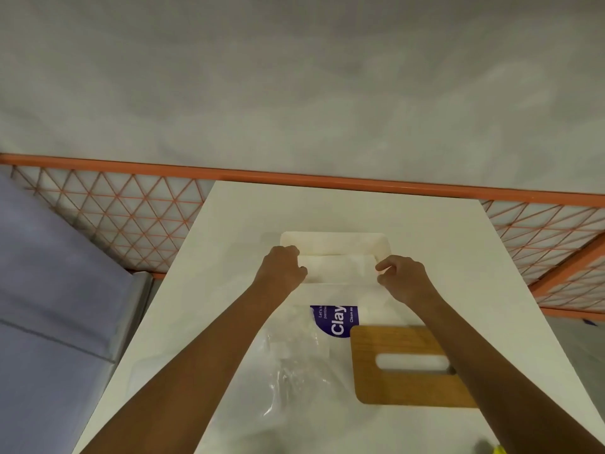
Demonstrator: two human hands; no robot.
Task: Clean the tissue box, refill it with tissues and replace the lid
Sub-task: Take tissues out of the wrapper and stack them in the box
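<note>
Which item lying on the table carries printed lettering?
The clear plastic wrapper: its purple label shows white lettering, while the tissue box and wooden lid are plain.

The table [442, 257] is showing a smooth, matt white finish. The tissue box [334, 242] is looking matt and off-white, its material unclear, while the tissues [340, 268] are appearing as soft, dull white paper. The lid [402, 388] is displaying warm wood with fine grain and a low sheen. The wrapper [294, 365] is glinting as clear, crinkled, glossy plastic. The frame [294, 176] behind is looking like orange-painted metal, and the wall [294, 77] is showing mottled, matt grey.
</note>
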